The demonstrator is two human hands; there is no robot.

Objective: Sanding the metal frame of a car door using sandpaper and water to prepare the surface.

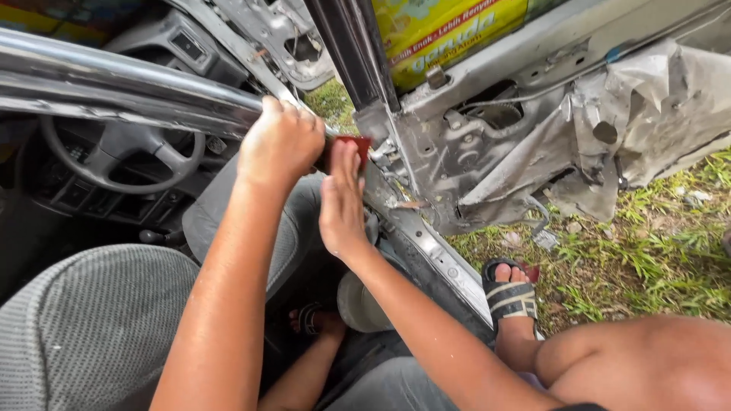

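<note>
Head view, looking down into a stripped car from its open side. Far left: grey fabric seat (91, 327), steering wheel (122, 156) beyond it, and a bright metal trim bar (114, 91) running across toward the door pillar (358, 53).

Left hand (280, 144): fingers curled shut in a fist, gripping the near end of a red-handled tool (352, 146) just where the trim bar meets the pillar base. Only a small red patch of the tool shows; its working tip is hidden behind the hands, so the kind of tool cannot be told.

Right hand (343, 202): fingers straight and pressed together, palm flat against the tool's red end, holding nothing.

Judgement: the step looks like driving or seating the tool into the joint at the pillar base, fist steadying, palm pushing. A next move would call for keeping the tool in line and firm palm pressure without slipping onto the bare metal edges.

Right: torn door panel (533, 144), sandalled foot (510, 297) on grass (655, 259).
</note>
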